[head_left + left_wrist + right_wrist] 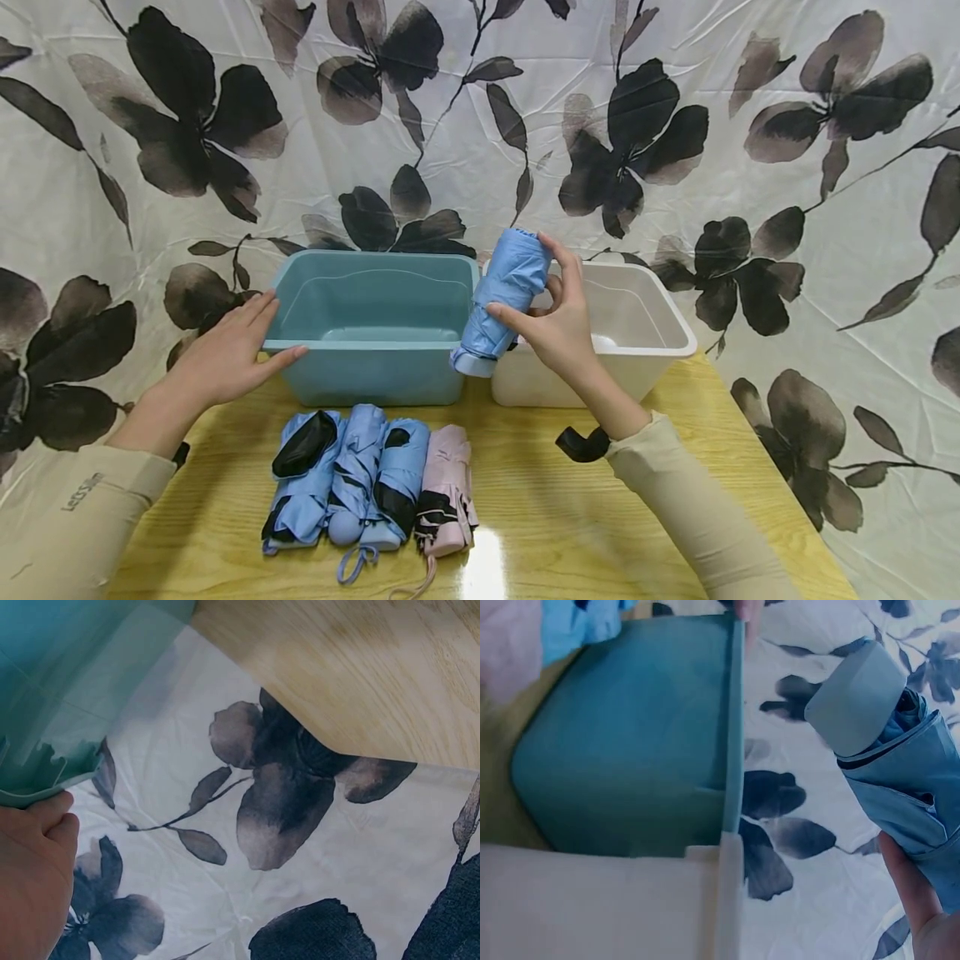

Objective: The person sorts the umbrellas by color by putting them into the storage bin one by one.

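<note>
My right hand grips a folded blue umbrella, tilted, in front of where the two bins meet. In the right wrist view the umbrella's pale blue handle end shows, with a thumb along its fabric. My left hand rests with straight fingers on the left rim of the teal bin; the left wrist view shows its fingers at that rim. Below the teal bin lie several folded umbrellas side by side: blue ones and a pink one at the right end.
A white bin stands right beside the teal bin on the wooden table. Behind them hangs a floral cloth. A small black curved piece sits at my right wrist.
</note>
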A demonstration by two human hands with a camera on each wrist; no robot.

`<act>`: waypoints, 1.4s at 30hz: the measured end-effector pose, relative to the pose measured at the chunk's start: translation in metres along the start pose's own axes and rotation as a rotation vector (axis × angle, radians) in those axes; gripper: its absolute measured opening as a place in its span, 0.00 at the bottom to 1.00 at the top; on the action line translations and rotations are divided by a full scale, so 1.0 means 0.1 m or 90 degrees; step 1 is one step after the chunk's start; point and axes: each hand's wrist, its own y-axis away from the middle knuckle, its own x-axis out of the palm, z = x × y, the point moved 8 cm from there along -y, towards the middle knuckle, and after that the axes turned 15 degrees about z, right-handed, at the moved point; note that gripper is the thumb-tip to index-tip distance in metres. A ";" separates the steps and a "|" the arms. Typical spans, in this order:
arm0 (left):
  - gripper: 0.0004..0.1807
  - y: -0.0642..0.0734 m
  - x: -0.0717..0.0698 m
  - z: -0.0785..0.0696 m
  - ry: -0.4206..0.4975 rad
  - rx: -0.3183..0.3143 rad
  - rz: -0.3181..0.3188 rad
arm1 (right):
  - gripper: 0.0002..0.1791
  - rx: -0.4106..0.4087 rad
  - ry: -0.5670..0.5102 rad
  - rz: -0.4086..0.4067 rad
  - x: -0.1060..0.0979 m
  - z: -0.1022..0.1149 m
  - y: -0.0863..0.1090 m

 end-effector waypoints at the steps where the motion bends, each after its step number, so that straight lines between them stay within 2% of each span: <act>1: 0.56 0.00 0.00 0.00 0.002 -0.001 0.003 | 0.54 -0.002 0.005 0.001 0.01 -0.01 -0.05; 5: 0.56 0.01 0.01 0.00 0.003 -0.002 0.008 | 0.54 0.005 0.020 0.011 0.08 -0.06 -0.26; 12: 0.56 0.01 0.01 0.01 -0.011 -0.002 -0.001 | 0.53 0.055 0.063 0.016 0.20 -0.20 -0.59; 19: 0.56 0.01 0.00 -0.02 -0.009 0.001 -0.002 | 0.54 0.103 0.117 0.033 0.38 -0.44 -0.80; 25: 0.55 0.01 -0.01 -0.01 -0.010 0.004 0.000 | 0.55 0.158 0.143 0.069 0.56 -0.69 -0.94; 32: 0.55 0.03 -0.01 -0.03 -0.002 0.001 0.004 | 0.56 0.247 0.183 0.117 0.79 -0.99 -1.00; 38: 0.55 0.02 -0.02 -0.02 -0.006 0.003 0.000 | 0.54 0.263 0.173 0.166 1.02 -1.07 -1.06; 42: 0.55 0.01 -0.01 -0.01 -0.004 0.003 0.000 | 0.54 0.292 0.184 0.194 1.17 -1.16 -1.11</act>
